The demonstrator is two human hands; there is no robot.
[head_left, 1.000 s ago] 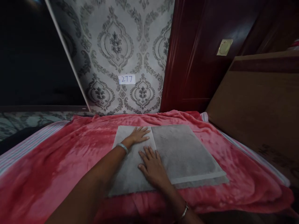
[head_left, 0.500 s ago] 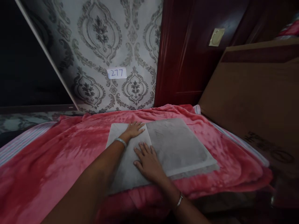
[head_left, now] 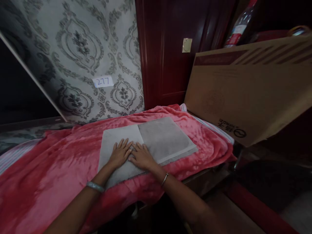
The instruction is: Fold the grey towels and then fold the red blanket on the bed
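Observation:
A grey cloth lies flat on a red plush blanket, its right part folded over into a darker panel. My left hand rests flat and open on the lighter left part of the cloth. Beside it, my right hand lies flat and open at the fold's edge, fingertips touching the left hand's. Each wrist wears a bangle.
Patterned grey wallpaper behind bears a small label reading 277. A dark red wooden door stands at the back. A large cardboard box leans at the right, beside the blanket's edge. A bottle shows above it.
My left hand has drawn back from the cloth's far edge to lie beside my right hand. The view has swung to the right, showing more of the cardboard box.

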